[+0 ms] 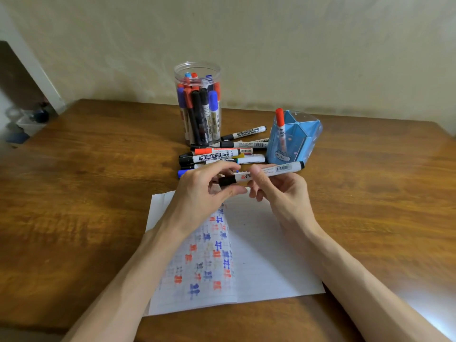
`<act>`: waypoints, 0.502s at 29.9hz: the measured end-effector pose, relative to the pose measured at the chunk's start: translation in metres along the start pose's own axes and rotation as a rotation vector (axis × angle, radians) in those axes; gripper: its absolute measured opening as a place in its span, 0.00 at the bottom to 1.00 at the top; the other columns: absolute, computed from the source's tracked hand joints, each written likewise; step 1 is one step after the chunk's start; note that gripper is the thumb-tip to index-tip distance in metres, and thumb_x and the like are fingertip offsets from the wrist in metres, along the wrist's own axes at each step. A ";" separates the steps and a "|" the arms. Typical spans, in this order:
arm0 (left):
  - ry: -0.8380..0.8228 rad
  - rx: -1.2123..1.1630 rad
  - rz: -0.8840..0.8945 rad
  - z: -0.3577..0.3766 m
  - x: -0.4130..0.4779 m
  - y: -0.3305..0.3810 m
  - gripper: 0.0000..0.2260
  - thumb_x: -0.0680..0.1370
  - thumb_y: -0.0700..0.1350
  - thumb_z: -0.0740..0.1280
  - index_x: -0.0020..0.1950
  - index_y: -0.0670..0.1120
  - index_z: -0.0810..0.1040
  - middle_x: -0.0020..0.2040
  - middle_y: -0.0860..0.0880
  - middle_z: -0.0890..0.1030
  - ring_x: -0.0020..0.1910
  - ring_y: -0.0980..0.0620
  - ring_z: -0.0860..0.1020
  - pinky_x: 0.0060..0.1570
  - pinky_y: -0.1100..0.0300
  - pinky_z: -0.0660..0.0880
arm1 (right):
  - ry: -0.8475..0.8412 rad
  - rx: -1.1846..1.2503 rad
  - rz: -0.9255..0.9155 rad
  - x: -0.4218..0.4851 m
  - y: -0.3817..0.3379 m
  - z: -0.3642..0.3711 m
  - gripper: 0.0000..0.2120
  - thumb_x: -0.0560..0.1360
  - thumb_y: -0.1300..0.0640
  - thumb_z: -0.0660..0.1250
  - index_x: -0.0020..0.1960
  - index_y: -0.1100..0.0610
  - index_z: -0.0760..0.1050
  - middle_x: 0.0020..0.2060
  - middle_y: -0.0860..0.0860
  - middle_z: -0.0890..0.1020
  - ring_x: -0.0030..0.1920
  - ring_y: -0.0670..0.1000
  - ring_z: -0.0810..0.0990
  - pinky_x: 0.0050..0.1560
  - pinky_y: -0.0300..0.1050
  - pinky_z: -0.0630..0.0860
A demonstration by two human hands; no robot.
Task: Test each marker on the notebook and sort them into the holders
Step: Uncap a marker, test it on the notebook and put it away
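Note:
Above the open notebook (271, 255), both hands hold one black-capped whiteboard marker (278, 170) level. My right hand (276, 191) grips its white barrel. My left hand (204, 191) pinches the black cap end. The notebook's left page carries red, blue and black test marks. Behind the hands lies a loose pile of markers (222, 154). A clear round holder (198, 104) at the back is packed with several markers. A blue holder (293, 139) to its right has one red-capped marker (280, 127) standing in it.
Everything sits on a brown wooden table (86, 193) pushed against a pale wall. The table's left edge drops off to a floor with clutter at far left.

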State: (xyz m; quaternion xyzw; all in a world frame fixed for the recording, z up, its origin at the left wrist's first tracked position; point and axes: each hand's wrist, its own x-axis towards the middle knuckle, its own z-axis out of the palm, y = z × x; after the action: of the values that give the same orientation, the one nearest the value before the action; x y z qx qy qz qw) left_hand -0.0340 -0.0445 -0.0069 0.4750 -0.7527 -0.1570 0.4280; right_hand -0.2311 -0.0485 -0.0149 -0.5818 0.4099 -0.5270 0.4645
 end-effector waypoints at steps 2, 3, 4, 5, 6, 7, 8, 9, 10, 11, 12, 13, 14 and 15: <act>0.004 0.033 0.001 -0.001 -0.001 -0.001 0.21 0.75 0.60 0.67 0.59 0.47 0.85 0.48 0.54 0.85 0.46 0.58 0.81 0.44 0.61 0.79 | 0.023 -0.013 -0.015 0.002 -0.001 -0.002 0.11 0.81 0.52 0.71 0.45 0.58 0.84 0.36 0.57 0.85 0.35 0.55 0.82 0.40 0.52 0.79; -0.004 0.045 0.007 -0.001 -0.001 -0.001 0.20 0.75 0.59 0.67 0.58 0.46 0.85 0.47 0.53 0.85 0.45 0.58 0.81 0.44 0.60 0.79 | 0.025 -0.018 -0.019 0.003 -0.002 -0.002 0.12 0.82 0.51 0.71 0.45 0.59 0.84 0.36 0.58 0.85 0.36 0.55 0.82 0.41 0.53 0.80; -0.018 0.046 0.005 -0.001 -0.002 0.000 0.20 0.76 0.58 0.67 0.58 0.46 0.85 0.47 0.52 0.85 0.44 0.58 0.81 0.44 0.60 0.79 | 0.027 -0.017 -0.019 0.003 -0.003 -0.002 0.14 0.82 0.51 0.70 0.44 0.61 0.83 0.36 0.60 0.85 0.36 0.56 0.82 0.42 0.55 0.80; -0.036 0.042 -0.002 -0.001 -0.001 0.002 0.19 0.77 0.57 0.67 0.58 0.46 0.85 0.47 0.52 0.85 0.43 0.58 0.81 0.44 0.59 0.79 | 0.029 -0.011 -0.019 0.003 -0.004 -0.002 0.16 0.82 0.51 0.70 0.44 0.63 0.82 0.36 0.61 0.84 0.36 0.56 0.82 0.44 0.56 0.80; -0.053 0.036 -0.008 -0.001 -0.001 0.003 0.18 0.78 0.56 0.66 0.58 0.46 0.84 0.46 0.52 0.85 0.43 0.58 0.81 0.43 0.59 0.78 | 0.031 -0.009 -0.020 0.002 -0.005 -0.002 0.17 0.82 0.51 0.70 0.44 0.65 0.82 0.36 0.62 0.84 0.37 0.55 0.81 0.45 0.57 0.80; -0.069 0.029 -0.015 -0.001 -0.001 0.005 0.17 0.78 0.55 0.65 0.58 0.45 0.84 0.44 0.53 0.84 0.42 0.58 0.80 0.42 0.61 0.77 | 0.030 -0.015 -0.026 0.002 -0.007 -0.002 0.18 0.82 0.52 0.70 0.43 0.67 0.81 0.36 0.62 0.83 0.37 0.55 0.81 0.46 0.56 0.80; -0.083 0.021 -0.023 0.000 -0.001 0.006 0.17 0.79 0.55 0.64 0.57 0.45 0.84 0.42 0.54 0.83 0.42 0.59 0.80 0.41 0.62 0.76 | 0.029 -0.027 -0.034 0.001 -0.009 -0.003 0.18 0.83 0.53 0.70 0.43 0.67 0.81 0.36 0.62 0.83 0.36 0.54 0.80 0.46 0.54 0.80; -0.092 0.011 -0.029 -0.001 0.000 0.007 0.17 0.80 0.55 0.63 0.57 0.44 0.84 0.41 0.54 0.82 0.42 0.58 0.79 0.39 0.64 0.75 | 0.025 -0.038 -0.044 0.001 -0.010 -0.003 0.17 0.83 0.54 0.69 0.43 0.66 0.81 0.36 0.62 0.83 0.37 0.54 0.80 0.46 0.52 0.80; -0.098 -0.001 -0.036 -0.002 0.000 0.008 0.16 0.80 0.54 0.63 0.56 0.44 0.84 0.40 0.55 0.82 0.41 0.58 0.79 0.38 0.66 0.74 | 0.018 -0.044 -0.051 0.000 -0.012 -0.004 0.15 0.83 0.55 0.69 0.43 0.65 0.82 0.36 0.63 0.82 0.37 0.54 0.80 0.46 0.51 0.80; -0.107 -0.016 -0.045 -0.002 0.001 0.008 0.15 0.81 0.53 0.64 0.56 0.44 0.84 0.39 0.55 0.81 0.41 0.59 0.79 0.37 0.68 0.72 | 0.013 -0.047 -0.059 0.000 -0.014 -0.004 0.14 0.83 0.56 0.69 0.43 0.64 0.82 0.36 0.63 0.82 0.37 0.54 0.80 0.46 0.51 0.80; -0.120 -0.029 -0.059 -0.003 0.000 0.008 0.13 0.82 0.51 0.64 0.55 0.44 0.83 0.39 0.56 0.81 0.40 0.60 0.79 0.37 0.69 0.71 | 0.008 -0.049 -0.065 0.000 -0.016 -0.004 0.14 0.83 0.56 0.68 0.43 0.63 0.82 0.36 0.63 0.81 0.37 0.55 0.80 0.47 0.51 0.80; -0.131 -0.043 -0.077 -0.003 0.000 0.007 0.11 0.83 0.49 0.65 0.55 0.45 0.83 0.38 0.57 0.80 0.39 0.61 0.78 0.37 0.70 0.70 | 0.005 -0.045 -0.070 0.000 -0.016 -0.005 0.14 0.83 0.56 0.68 0.43 0.63 0.82 0.36 0.64 0.81 0.38 0.55 0.80 0.47 0.50 0.80; -0.139 -0.058 -0.093 -0.004 0.000 0.006 0.09 0.83 0.48 0.65 0.55 0.45 0.83 0.38 0.57 0.80 0.38 0.61 0.78 0.37 0.71 0.69 | 0.002 -0.034 -0.071 0.001 -0.016 -0.005 0.14 0.83 0.56 0.68 0.43 0.64 0.81 0.36 0.64 0.81 0.38 0.55 0.79 0.48 0.50 0.80; -0.137 -0.071 -0.100 -0.005 0.000 0.006 0.09 0.83 0.47 0.66 0.56 0.45 0.83 0.38 0.57 0.81 0.39 0.61 0.79 0.37 0.70 0.70 | 0.001 -0.015 -0.069 0.001 -0.015 -0.004 0.15 0.83 0.55 0.68 0.43 0.65 0.81 0.35 0.63 0.80 0.38 0.55 0.79 0.48 0.51 0.79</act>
State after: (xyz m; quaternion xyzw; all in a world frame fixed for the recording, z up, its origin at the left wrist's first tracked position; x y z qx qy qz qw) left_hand -0.0339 -0.0412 -0.0003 0.4848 -0.7494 -0.2370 0.3837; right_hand -0.2356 -0.0468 0.0001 -0.5989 0.3936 -0.5399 0.4415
